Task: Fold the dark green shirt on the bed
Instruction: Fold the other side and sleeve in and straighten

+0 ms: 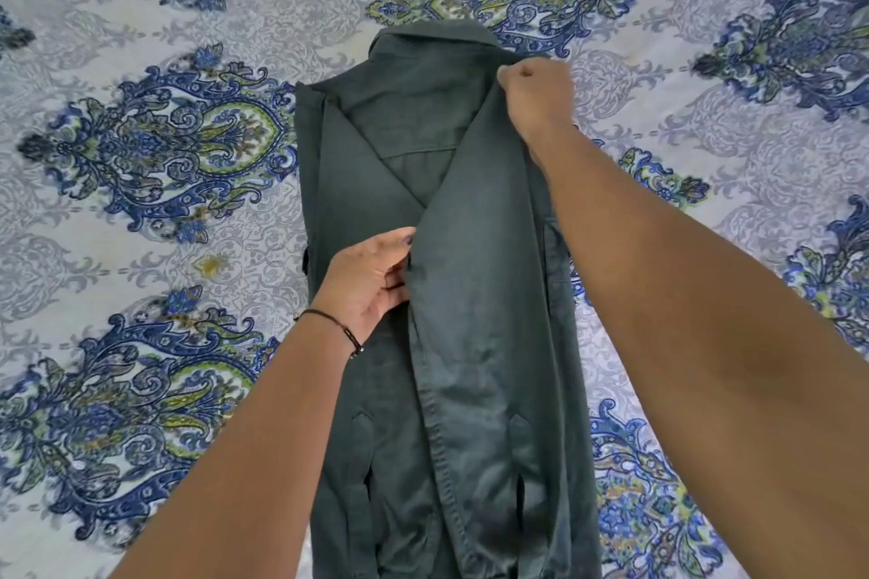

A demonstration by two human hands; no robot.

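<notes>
Shirt: the dark green shirt (470, 296) lies lengthwise on the bed (141, 249), with its collar (423, 38) at the far end and its lower end running out of view toward me
Folds: both long sides are turned in over the middle, and the right side lies on top, crossing the left one about halfway down
Left hand: my left hand (371, 282) pinches the inner edge of the folded-in right side at mid-shirt, thumb on top and fingers tucked under the cloth
Right hand: my right hand (533, 92) is closed tight on the shoulder of that same side, just beside the collar
Wrist: 1 thin dark bracelet (345, 333) sits on my left wrist
Bed cover: a pale sheet (705, 38) printed with blue and green paisley medallions shows around the shirt
</notes>
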